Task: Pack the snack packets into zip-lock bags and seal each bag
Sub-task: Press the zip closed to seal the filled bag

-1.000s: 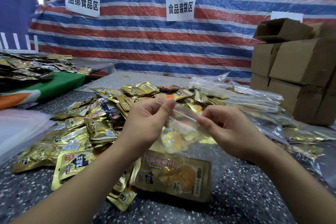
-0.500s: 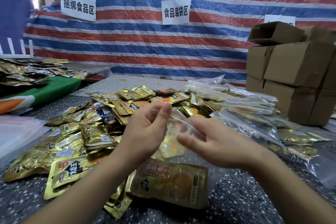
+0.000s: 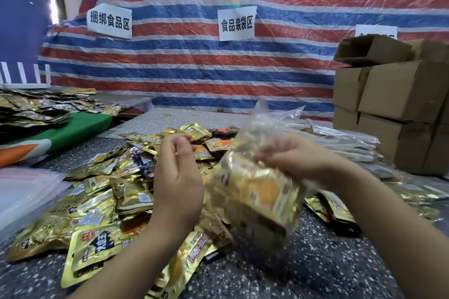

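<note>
Blurred, the right hand [image 3: 295, 158] grips a filled zip-lock bag [image 3: 255, 192], while left hand [image 3: 178, 167] fingers curl loosely, empty

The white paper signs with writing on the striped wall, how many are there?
3: a left sign, a middle sign, and a right sign partly hidden behind the cardboard boxes. More could be out of view.

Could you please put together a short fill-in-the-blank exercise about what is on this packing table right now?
1. The filled zip-lock bag is gripped by the person's ____ hand.
2. The left hand holds ____.
3. The cardboard boxes are stacked on the ____ side of the table.
4. The loose snack packets are mostly ____ in colour.

Missing words: right; nothing; right; gold
</note>
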The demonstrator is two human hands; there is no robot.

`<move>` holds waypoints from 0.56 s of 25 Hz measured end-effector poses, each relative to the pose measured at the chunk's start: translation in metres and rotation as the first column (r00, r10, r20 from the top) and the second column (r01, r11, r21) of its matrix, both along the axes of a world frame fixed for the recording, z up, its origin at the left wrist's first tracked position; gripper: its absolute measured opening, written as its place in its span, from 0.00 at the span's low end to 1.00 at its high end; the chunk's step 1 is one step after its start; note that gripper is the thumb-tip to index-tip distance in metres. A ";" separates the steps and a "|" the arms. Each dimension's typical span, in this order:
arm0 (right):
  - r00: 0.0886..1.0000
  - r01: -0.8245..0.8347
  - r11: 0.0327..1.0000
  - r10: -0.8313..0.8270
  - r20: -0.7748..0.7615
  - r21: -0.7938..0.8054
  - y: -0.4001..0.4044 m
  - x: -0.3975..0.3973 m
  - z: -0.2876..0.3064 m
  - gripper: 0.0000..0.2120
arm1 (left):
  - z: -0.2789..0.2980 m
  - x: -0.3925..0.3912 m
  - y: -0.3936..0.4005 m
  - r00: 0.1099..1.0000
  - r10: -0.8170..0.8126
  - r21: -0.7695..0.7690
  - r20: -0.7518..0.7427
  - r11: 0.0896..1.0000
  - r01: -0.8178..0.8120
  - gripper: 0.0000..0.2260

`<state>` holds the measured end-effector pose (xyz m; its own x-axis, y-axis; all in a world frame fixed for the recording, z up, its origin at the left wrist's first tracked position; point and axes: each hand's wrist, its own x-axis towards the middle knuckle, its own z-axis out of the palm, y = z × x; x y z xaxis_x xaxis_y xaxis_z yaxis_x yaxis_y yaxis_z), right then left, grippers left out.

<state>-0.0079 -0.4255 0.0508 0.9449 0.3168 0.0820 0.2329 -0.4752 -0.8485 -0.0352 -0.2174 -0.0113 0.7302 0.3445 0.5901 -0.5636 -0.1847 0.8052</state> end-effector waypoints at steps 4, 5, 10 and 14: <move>0.959 0.277 0.864 -0.273 -0.071 0.420 -0.021 0.041 0.022 0.07 | -0.009 0.000 -0.007 0.999 -0.031 0.072 -0.028 0.997 0.033 0.12; 0.943 0.324 0.793 -0.313 -0.111 0.515 -0.022 0.052 0.028 0.09 | -0.012 0.000 -0.009 0.998 -0.048 0.090 -0.036 0.995 0.051 0.12; 0.906 0.369 0.424 -0.362 -0.218 0.827 -0.026 0.121 0.051 0.14 | -0.026 -0.001 -0.014 0.990 -0.077 0.181 -0.121 0.979 0.098 0.13; 0.820 0.557 0.424 -0.418 -0.391 0.714 -0.047 0.157 0.026 0.21 | -0.030 0.000 -0.014 0.983 -0.095 0.228 -0.159 0.965 0.130 0.11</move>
<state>0.1490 -0.4730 0.0766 0.9405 -0.3261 -0.0956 0.0390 0.3829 -0.9230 -0.0354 -0.2312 -0.0409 0.8402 0.1186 0.5292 -0.4717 -0.3216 0.8210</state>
